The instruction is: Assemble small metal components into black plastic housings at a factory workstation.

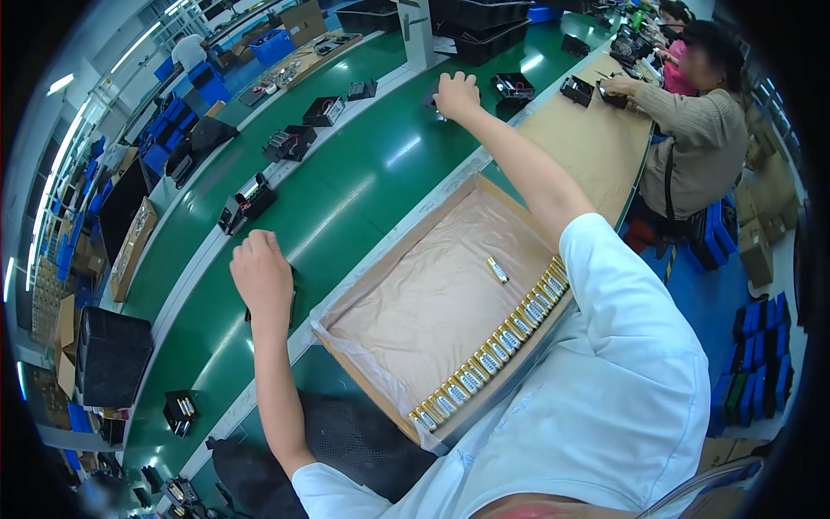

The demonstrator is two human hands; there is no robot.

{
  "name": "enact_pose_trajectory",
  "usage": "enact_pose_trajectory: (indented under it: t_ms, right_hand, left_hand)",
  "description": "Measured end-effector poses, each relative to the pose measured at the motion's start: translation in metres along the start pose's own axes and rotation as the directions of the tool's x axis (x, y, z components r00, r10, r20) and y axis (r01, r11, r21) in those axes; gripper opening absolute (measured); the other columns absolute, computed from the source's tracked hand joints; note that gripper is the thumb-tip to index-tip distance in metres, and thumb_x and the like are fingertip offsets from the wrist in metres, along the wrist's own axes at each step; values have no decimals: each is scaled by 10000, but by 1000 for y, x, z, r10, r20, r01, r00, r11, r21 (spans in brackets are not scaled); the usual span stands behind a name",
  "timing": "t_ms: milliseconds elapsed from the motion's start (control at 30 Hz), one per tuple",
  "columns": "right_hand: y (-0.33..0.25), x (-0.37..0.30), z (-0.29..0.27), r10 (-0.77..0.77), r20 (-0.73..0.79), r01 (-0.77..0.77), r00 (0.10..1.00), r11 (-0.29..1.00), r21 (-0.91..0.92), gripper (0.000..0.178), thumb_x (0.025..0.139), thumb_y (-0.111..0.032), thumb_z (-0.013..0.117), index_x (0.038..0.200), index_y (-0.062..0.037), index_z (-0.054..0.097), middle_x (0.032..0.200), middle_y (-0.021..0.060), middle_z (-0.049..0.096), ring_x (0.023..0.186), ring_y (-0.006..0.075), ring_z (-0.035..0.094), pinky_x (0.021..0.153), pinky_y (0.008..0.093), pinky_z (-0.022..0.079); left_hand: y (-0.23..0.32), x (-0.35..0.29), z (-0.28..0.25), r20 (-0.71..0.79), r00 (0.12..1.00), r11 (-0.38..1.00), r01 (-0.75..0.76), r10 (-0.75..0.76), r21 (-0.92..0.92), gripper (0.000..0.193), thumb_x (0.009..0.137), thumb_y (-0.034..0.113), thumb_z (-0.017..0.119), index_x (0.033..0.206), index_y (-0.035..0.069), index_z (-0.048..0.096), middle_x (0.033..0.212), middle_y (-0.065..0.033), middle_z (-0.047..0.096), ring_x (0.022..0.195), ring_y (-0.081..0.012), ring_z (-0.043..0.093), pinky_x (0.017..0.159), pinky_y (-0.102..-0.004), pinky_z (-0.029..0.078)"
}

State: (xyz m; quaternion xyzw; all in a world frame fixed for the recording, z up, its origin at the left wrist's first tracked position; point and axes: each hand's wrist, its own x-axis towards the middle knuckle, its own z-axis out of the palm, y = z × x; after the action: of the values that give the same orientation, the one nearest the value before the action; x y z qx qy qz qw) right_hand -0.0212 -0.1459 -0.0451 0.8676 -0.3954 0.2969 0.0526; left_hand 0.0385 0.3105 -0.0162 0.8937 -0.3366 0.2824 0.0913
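My left hand (262, 270) is over the green conveyor belt (346, 195), its fingers curled down and mostly hidden behind the back of the hand. A dark object shows partly beneath its wrist. Farther off to the right, my right hand (458, 93) reaches across the belt with bent fingers. Beside its fingertips a small dark thing shows, too covered to name. Between my arms sits a shallow lined cardboard box (372, 381). Gold and white batteries (484, 359) stand in a row along its near side, and one loose battery (497, 270) lies on the lining.
Black battery boxes (251, 201) with open lids lie along the belt's far edge. Another black box (513, 86) is right of my right hand. A co-worker (700, 130) works at a tan tabletop (558, 130). A black case (112, 356) stands at far left.
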Motion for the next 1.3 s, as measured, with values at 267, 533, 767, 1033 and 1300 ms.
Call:
enact_pose_trajectory:
  t_ms: [267, 533, 767, 1033, 1300]
  right_hand:
    - [0, -6, -15, -190, 175, 136, 966, 950, 282, 228, 756, -138, 637, 934, -15, 711, 898, 144, 713, 856, 345, 668, 767, 407, 541]
    - [-87, -106, -76, -697, 73, 428, 713, 516, 742, 243, 713, -235, 686, 882, -69, 737, 832, 93, 717, 720, 309, 651, 692, 384, 539]
    - [-103, -167, -140, -685, -82, 524, 724, 468, 711, 250, 826, -195, 677, 1009, -25, 657, 825, 102, 690, 708, 276, 646, 684, 375, 528]
    - [11, -230, -203, -560, 697, 490, 447, 806, 332, 212, 853, -140, 643, 1005, 1, 595, 850, 181, 685, 705, 321, 674, 667, 400, 557]
    - [3, -229, -221, -566, 761, 353, 317, 815, 459, 174, 831, -108, 638, 968, 1, 633, 807, 149, 687, 698, 285, 653, 654, 358, 531]
  left_hand:
    - [12, -11, -2, 292, 956, 966, 49, 28, -255, 208, 923, 165, 599, 1081, 31, 609, 935, -118, 636, 806, -283, 594, 767, -386, 490]
    - [39, -13, 1, 402, 914, 458, 376, -43, -806, 413, 892, 113, 653, 1272, 13, 526, 1061, -163, 647, 948, -235, 616, 808, -333, 499]
    - [43, -6, 7, 471, 871, 479, 356, 140, -802, 427, 904, 93, 653, 1279, -34, 494, 990, -123, 672, 817, -159, 622, 758, -238, 491]
    - [43, -11, -4, 536, 841, 438, 510, -74, -740, 449, 950, 146, 619, 1291, -94, 452, 1050, -168, 655, 865, -161, 638, 766, -239, 511]
    - [42, -14, 14, 564, 815, 35, 573, -135, -819, 542, 910, 60, 626, 1332, -115, 335, 1124, -242, 565, 913, -225, 641, 814, -293, 556]
